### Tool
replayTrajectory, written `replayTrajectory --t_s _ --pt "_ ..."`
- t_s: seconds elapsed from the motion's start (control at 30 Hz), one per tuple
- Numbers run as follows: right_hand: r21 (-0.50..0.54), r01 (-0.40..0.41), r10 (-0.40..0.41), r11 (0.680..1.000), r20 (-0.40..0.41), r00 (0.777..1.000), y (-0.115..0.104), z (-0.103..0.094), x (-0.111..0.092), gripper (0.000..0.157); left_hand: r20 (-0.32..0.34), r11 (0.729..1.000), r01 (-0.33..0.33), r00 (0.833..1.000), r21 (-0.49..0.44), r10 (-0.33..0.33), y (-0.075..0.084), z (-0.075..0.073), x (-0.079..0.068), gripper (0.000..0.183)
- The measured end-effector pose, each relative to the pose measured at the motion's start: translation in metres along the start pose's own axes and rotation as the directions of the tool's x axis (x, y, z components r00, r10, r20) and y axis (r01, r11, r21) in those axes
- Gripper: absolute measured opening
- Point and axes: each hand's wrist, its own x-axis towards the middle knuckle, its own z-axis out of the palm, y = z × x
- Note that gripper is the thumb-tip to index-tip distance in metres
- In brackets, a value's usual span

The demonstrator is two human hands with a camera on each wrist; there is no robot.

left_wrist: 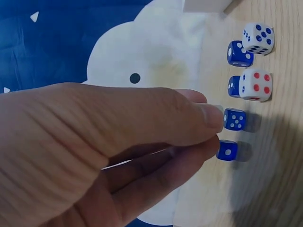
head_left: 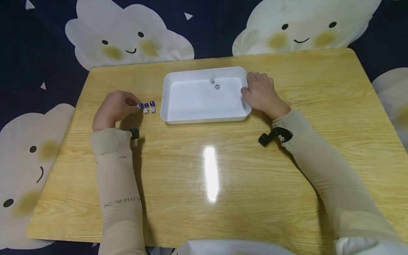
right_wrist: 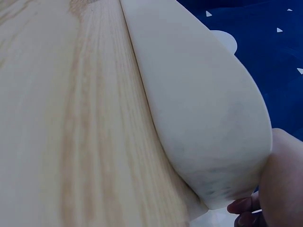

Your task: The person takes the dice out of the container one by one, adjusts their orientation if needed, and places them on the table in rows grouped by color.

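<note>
My left hand [head_left: 116, 108] pinches a white die [left_wrist: 219, 112] between thumb and fingers, and only a pale edge of it shows. Right beside the fingertips stands a row of several blue dice [left_wrist: 235, 119]. Along the near side of that row sit two white dice, one with red pips [left_wrist: 256, 85] and one with blue pips [left_wrist: 258, 38]. With my right hand [head_left: 261, 92] I grip the right end of a shallow white tray [head_left: 204, 120], thumb at the rim. Inside the tray, toward its back right, lie two more white dice [head_left: 212, 81].
The wooden table [head_left: 178, 170] carries the tray near its far edge, with the dice rows just left of it. Behind the table hangs a dark blue cloth with smiling clouds [head_left: 127, 39]. Cameras are strapped to both wrists.
</note>
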Motion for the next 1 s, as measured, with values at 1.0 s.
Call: replayTrajectory --t_s 1.0 --pt "-0.002 -0.002 0.002 1.0 0.004 1.0 0.0004 0.0004 -0.0005 0.037 0.097 0.999 0.04 0.994 0.012 -0.041 -0.0019 0.0074 0.0062 0.026"
